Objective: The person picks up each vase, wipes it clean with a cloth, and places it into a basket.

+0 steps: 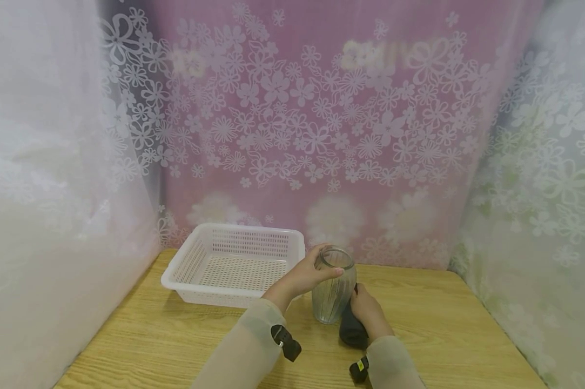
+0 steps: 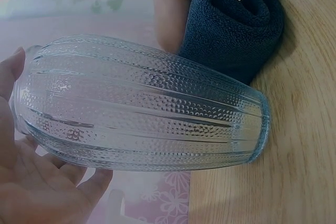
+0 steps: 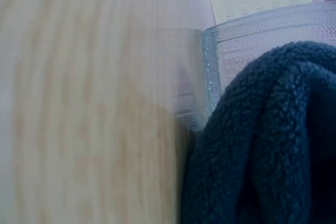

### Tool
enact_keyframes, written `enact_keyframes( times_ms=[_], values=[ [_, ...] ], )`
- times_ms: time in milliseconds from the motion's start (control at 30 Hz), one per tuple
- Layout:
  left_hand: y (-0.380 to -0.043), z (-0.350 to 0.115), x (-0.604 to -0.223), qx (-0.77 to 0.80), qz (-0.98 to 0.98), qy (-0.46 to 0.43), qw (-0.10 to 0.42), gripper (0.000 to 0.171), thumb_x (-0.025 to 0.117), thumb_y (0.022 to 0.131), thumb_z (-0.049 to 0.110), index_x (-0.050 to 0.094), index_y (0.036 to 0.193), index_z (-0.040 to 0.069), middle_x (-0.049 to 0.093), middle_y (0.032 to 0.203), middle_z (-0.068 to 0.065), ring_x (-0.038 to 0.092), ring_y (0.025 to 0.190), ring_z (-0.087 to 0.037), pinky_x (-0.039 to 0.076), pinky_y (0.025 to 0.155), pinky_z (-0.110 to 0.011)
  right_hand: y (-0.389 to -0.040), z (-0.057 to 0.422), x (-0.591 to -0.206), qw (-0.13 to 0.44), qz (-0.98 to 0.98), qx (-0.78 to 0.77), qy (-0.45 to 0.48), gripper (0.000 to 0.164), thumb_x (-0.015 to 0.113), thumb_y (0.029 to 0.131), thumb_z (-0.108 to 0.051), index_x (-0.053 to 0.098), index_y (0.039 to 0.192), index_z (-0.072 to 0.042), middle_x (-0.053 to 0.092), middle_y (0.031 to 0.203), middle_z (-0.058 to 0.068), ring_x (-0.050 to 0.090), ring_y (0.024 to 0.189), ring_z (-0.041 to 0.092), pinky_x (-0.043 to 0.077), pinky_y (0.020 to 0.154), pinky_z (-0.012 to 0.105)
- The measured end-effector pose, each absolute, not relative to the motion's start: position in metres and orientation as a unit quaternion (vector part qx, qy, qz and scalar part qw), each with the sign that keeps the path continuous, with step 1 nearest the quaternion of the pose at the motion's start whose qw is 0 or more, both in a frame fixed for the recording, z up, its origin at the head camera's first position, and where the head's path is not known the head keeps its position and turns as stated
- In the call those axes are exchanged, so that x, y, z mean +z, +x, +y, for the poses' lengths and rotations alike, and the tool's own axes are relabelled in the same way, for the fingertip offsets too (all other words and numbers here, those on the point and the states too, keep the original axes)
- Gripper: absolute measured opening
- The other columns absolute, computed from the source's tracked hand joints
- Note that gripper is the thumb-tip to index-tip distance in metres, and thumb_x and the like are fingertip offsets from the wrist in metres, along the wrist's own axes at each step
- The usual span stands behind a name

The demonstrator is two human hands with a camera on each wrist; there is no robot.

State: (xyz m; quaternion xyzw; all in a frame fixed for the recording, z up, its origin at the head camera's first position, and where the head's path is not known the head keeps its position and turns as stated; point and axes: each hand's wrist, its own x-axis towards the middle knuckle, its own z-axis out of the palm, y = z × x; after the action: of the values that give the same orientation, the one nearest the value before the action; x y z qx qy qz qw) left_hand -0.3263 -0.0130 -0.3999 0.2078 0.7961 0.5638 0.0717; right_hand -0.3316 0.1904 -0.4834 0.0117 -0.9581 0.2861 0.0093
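A clear ribbed glass vase (image 1: 332, 294) stands upright near the middle of the table, its textured side filling much of the left wrist view. My left hand (image 1: 308, 273) grips it near the neck, thumb across the front of the rim and fingers round the far side. A dark blue-grey towel (image 2: 233, 30), folded and bunched, is in my right hand (image 1: 368, 310) at the vase's right side. In the right wrist view the towel (image 3: 262, 145) overlaps the lower part of the vase (image 3: 236, 45); my right fingers are hidden there.
A white plastic basket (image 1: 214, 294) with slotted walls sits left of the vase, close to my left forearm. The wooden table (image 1: 448, 324) ends at a pink flowered curtain (image 1: 316, 135) behind, with pale curtains on both sides.
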Motion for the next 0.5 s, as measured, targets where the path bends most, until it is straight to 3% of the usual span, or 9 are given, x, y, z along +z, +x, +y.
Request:
enact_keyframes(
  times_ms=[500],
  values=[
    [-0.327,-0.0123,-0.3996,0.561,0.798,0.208,0.073,0.076,0.066,0.073,0.061,0.023,0.135,0.053,0.02,0.149,0.012,0.022,0.137,-0.022,0.029,0.103,-0.051,-0.3315,0.1914,-0.4776,0.008,-0.966,0.257,0.026,0.043,0.033,0.099,-0.018,0.035,0.132,0.009,0.047,0.125,0.032,0.048,0.11,0.048,0.039,0.088,0.057]
  ],
)
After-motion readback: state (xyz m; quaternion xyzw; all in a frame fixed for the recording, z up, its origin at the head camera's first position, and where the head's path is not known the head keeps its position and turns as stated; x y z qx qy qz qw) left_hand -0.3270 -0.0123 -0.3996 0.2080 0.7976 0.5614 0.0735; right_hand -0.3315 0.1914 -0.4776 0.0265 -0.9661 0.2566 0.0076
